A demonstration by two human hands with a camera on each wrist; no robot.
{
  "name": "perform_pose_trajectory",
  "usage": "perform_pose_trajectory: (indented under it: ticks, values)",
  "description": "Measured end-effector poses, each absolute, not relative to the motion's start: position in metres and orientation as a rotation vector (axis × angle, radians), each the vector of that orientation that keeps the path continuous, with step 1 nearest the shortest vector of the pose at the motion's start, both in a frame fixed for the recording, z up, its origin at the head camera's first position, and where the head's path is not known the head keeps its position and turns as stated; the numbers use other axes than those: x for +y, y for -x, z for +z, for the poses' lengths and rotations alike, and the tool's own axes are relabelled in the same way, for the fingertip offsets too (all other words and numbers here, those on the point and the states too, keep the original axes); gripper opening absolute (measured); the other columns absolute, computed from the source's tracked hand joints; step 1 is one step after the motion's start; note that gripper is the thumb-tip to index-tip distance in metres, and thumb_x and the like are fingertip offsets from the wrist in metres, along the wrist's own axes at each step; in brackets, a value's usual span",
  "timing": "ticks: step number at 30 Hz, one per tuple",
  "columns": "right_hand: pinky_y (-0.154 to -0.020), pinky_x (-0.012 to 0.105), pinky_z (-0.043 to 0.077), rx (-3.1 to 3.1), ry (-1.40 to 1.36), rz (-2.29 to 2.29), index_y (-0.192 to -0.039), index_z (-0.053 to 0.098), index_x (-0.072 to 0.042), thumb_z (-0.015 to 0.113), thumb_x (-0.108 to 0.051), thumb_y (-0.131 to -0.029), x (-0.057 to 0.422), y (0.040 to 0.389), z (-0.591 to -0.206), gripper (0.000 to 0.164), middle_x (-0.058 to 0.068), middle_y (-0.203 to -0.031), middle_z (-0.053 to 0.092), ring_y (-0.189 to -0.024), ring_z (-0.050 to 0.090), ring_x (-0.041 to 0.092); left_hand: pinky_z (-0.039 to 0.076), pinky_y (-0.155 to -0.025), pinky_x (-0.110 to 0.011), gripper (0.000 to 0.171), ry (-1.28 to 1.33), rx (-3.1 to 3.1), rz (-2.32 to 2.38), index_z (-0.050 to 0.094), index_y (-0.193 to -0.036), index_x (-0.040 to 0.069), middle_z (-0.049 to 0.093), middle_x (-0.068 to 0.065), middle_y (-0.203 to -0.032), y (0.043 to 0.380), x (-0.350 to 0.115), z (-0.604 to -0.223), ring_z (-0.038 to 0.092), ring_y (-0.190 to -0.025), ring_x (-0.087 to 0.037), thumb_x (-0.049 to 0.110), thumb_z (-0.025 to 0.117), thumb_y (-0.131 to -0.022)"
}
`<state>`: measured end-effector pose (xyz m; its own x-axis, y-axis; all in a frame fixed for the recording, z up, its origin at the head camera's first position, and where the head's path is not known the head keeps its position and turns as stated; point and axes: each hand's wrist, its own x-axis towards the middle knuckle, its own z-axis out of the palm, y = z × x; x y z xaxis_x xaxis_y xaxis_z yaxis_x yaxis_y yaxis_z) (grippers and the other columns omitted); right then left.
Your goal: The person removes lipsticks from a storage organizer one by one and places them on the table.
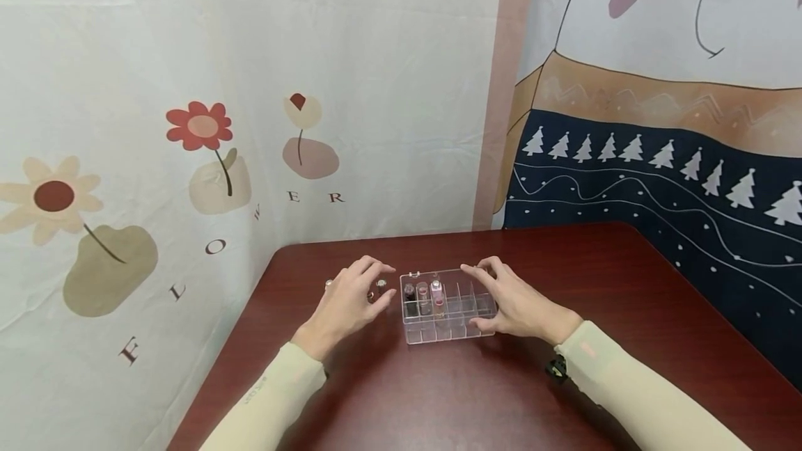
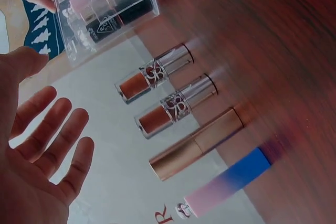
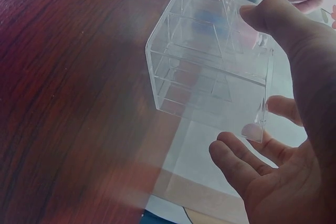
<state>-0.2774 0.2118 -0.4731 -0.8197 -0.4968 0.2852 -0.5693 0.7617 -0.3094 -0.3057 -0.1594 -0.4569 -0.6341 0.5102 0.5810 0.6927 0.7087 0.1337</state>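
Note:
My left hand (image 1: 347, 301) hovers left of the clear plastic box (image 1: 447, 333), its fingers apart and holding nothing. In the left wrist view, two lip gloss tubes (image 2: 152, 74) with orange-brown ends stand on the table beyond the fingers. Beside them stand a gold lipstick tube (image 2: 197, 145) and a pink-to-blue tube (image 2: 228, 182). My right hand (image 1: 520, 305) spans the box's right end, thumb at the front and a finger at the back edge. Inside the box's left compartments are a dark tube (image 1: 410, 292), a clear-and-pink tube (image 1: 422, 291) and a pink tube (image 1: 437, 287).
The dark red-brown tabletop (image 1: 426, 395) extends around the box. A pale flower-print curtain (image 1: 388, 89) hangs behind and to the left. On the right hangs a navy cloth (image 1: 626, 186) with white trees.

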Motion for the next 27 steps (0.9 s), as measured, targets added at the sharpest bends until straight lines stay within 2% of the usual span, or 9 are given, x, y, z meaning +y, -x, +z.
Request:
perform_pose_trajectory:
  ticks: [4,7,12,14,18,27]
  values:
    - [-0.111,0.051,0.067,-2.776,-0.845,0.577,-0.177,0.048,-0.018,0.102,-0.034,-0.09,0.211,0.278,-0.472,0.104,0.016,-0.157,0.053,-0.138,0.061,0.032,0.064,-0.092,-0.048,0.036,0.963,-2.391,-0.475,0.082,-0.132,0.015,0.08,-0.003,-0.123,0.304,-0.154,-0.459,0.07,-0.09,-0.019,0.023,0.093,-0.099]
    - [-0.111,0.051,0.067,-2.783,-0.838,0.577,-0.177,0.048,-0.018,0.102,-0.034,-0.09,0.211,0.277,-0.472,0.103,0.016,-0.157,0.053,-0.138,0.061,0.032,0.064,-0.089,-0.047,0.036,0.99,-2.361,-0.468,0.083,-0.131,0.015,0.079,-0.001,-0.121,0.302,-0.149,-0.46,0.07,-0.091,-0.019,0.023,0.093,-0.097]
    - [-0.11,0.05,0.067,-2.786,-0.839,0.582,-0.177,0.047,-0.018,0.101,-0.035,-0.091,0.212,0.276,-0.471,0.103,0.016,-0.157,0.053,-0.137,0.061,0.032,0.062,-0.075,-0.041,0.036,1.01,-2.328,-0.405,0.083,-0.129,0.019,0.079,0.002,-0.121,0.3,-0.14,-0.463,0.075,-0.094,-0.024,0.026,0.095,-0.096]
    - [-0.109,0.05,0.067,-2.786,-0.84,0.583,-0.177,0.047,-0.018,0.101,-0.035,-0.091,0.212,0.276,-0.472,0.103,0.016,-0.157,0.053,-0.137,0.061,0.033,0.062,-0.076,-0.041,0.036,1.027,-2.33,-0.386,0.083,-0.129,0.019,0.079,0.002,-0.122,0.3,-0.136,-0.464,0.076,-0.098,-0.024,0.028,0.096,-0.096]
    - [-0.11,0.051,0.066,-2.782,-0.841,0.584,-0.177,0.047,-0.018,0.1,-0.036,-0.091,0.212,0.276,-0.473,0.102,0.016,-0.157,0.053,-0.137,0.061,0.032,0.065,-0.089,-0.044,0.035,1.086,-2.323,-0.385,0.083,-0.127,0.016,0.078,0.0,-0.12,0.3,-0.128,-0.465,0.075,-0.106,-0.024,0.028,0.096,-0.097]
    - [-0.109,0.052,0.068,-2.744,-0.87,0.569,-0.175,0.05,-0.016,0.102,-0.033,-0.09,0.211,0.276,-0.472,0.102,0.017,-0.154,0.054,-0.133,0.063,0.033,0.063,-0.087,-0.044,0.036,1.135,-2.296,-0.338,0.082,-0.127,0.016,0.078,0.0,-0.114,0.301,-0.113,-0.465,0.072,-0.1,-0.021,0.03,0.096,-0.097]
